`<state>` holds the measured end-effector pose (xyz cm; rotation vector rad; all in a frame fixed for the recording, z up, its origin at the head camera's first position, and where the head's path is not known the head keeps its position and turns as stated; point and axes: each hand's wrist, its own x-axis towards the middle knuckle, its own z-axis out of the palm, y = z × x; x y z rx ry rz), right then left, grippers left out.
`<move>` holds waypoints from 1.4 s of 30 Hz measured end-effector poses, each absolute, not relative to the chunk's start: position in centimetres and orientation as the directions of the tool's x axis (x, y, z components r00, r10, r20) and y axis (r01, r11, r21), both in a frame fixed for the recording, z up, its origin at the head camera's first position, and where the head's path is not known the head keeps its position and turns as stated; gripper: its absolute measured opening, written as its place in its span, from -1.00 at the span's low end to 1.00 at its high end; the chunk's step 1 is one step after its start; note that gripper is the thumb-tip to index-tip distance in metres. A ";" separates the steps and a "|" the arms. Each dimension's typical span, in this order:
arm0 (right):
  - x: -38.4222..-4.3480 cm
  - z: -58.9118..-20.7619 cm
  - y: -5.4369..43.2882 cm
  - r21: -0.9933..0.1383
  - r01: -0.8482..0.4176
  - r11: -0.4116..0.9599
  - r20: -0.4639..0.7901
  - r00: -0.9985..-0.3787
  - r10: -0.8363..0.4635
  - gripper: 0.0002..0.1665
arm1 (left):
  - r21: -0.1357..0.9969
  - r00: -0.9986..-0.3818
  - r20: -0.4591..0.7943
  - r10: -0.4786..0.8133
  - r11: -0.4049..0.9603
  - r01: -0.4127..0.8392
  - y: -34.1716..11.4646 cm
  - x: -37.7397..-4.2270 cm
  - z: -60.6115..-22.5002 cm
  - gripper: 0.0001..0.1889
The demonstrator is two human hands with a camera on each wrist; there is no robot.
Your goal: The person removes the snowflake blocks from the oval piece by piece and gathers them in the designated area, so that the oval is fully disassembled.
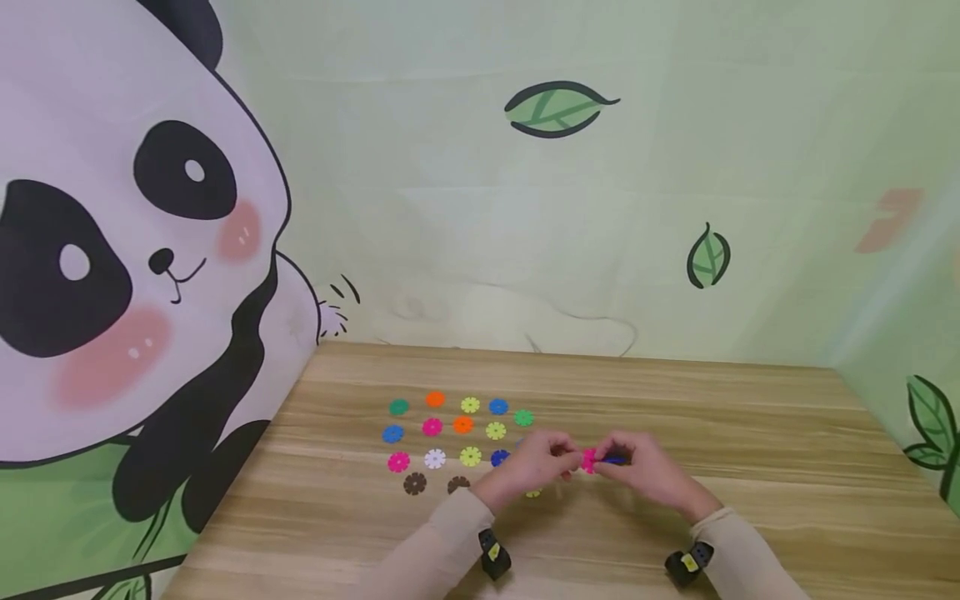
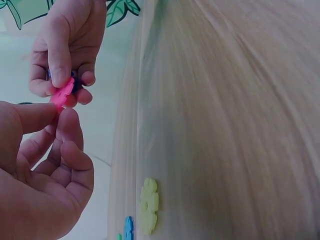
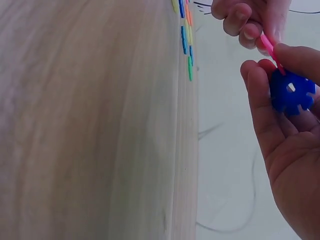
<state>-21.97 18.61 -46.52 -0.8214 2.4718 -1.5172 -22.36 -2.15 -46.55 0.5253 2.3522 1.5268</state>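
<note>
Above the wooden table, my left hand (image 1: 536,461) pinches a pink snowflake building disc (image 2: 61,95) between thumb and fingertips. My right hand (image 1: 651,471) holds a blue snowflake disc (image 3: 301,95), its notched rim and centre hole showing in the right wrist view. Edge-on, the pink disc meets the blue one at an angle near the right thumb; whether their slots interlock is hidden by the fingers. The right fingertips also touch the pink disc. Close below the left hand lies a yellow disc (image 2: 149,206).
Loose snowflake discs lie flat in rough rows left of the hands, among them an orange disc (image 1: 463,425), a white disc (image 1: 435,459) and a brown disc (image 1: 415,483). The left forearm partly covers some. Behind the wooden table (image 1: 712,400) rises a printed cloth wall (image 1: 420,208).
</note>
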 end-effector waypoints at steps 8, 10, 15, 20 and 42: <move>-21.8 -46.5 19.2 -0.851 -0.404 0.336 0.197 -0.838 -0.510 -0.88 | 0.927 -0.892 -0.067 0.446 0.358 0.109 -2.9 -22.5 -46.5 -0.85; -21.9 -46.5 19.2 -0.849 -0.407 0.336 0.202 -0.840 -0.504 -0.88 | 0.925 -0.897 -0.074 0.436 0.366 0.101 -2.9 -22.4 -46.3 -0.82; -22.0 -46.7 19.1 -0.838 -0.433 0.333 0.230 -0.833 -0.503 -0.89 | 0.930 -0.903 -0.080 0.422 0.357 0.084 -2.4 -22.3 -46.0 -0.85; -22.1 -46.8 18.8 -0.823 -0.470 0.319 0.268 -0.816 -0.512 -0.92 | 0.944 -0.915 -0.091 0.392 0.328 0.047 -1.9 -22.3 -46.2 -0.87; -22.1 -46.8 19.5 -0.824 -0.424 0.375 0.219 -0.850 -0.480 -0.94 | 0.911 -0.941 -0.119 0.316 0.413 0.024 -4.6 -24.5 -46.0 -0.91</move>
